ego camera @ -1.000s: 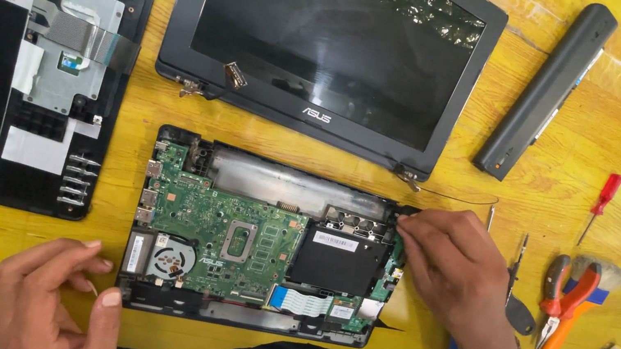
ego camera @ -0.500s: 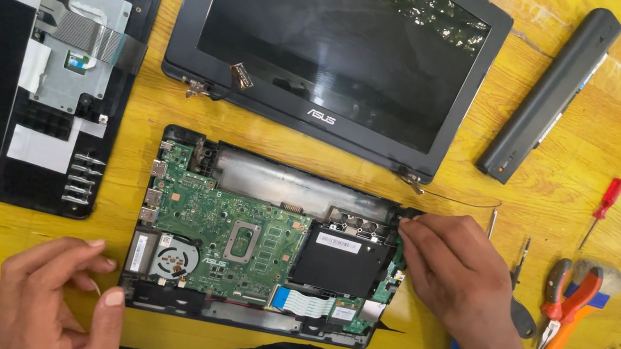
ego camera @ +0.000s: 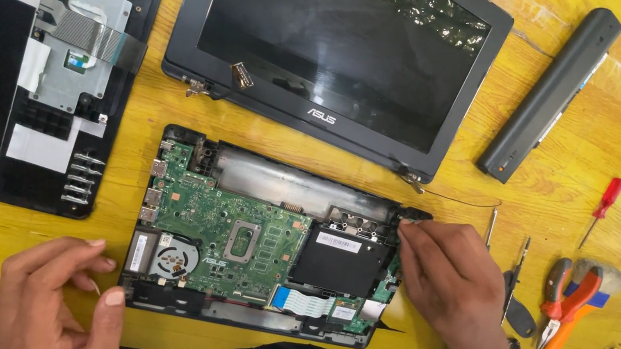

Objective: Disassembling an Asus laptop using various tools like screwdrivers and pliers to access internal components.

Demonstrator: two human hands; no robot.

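An opened laptop base [ego camera: 166, 301] lies in front of me with its green circuit board [ego camera: 236, 225], small fan [ego camera: 175, 258] and black drive [ego camera: 338, 260] exposed. My right hand [ego camera: 450, 278] rests on the base's right edge, fingertips pinching at its top right corner. I cannot tell whether anything is between those fingers. My left hand [ego camera: 62, 300] lies on the yellow table [ego camera: 121, 161] just left of the base's lower left corner, fingers loosely curled and holding nothing.
A detached laptop screen [ego camera: 339, 46] lies behind the base. A keyboard cover [ego camera: 22, 54] lies upside down at left. A long black battery [ego camera: 552, 92] sits at right. A red screwdriver [ego camera: 602, 211], orange pliers [ego camera: 567, 311], a brush and small tools lie right of my hand.
Both hands stay almost where they were. The view has shifted slightly, nothing else has visibly moved.
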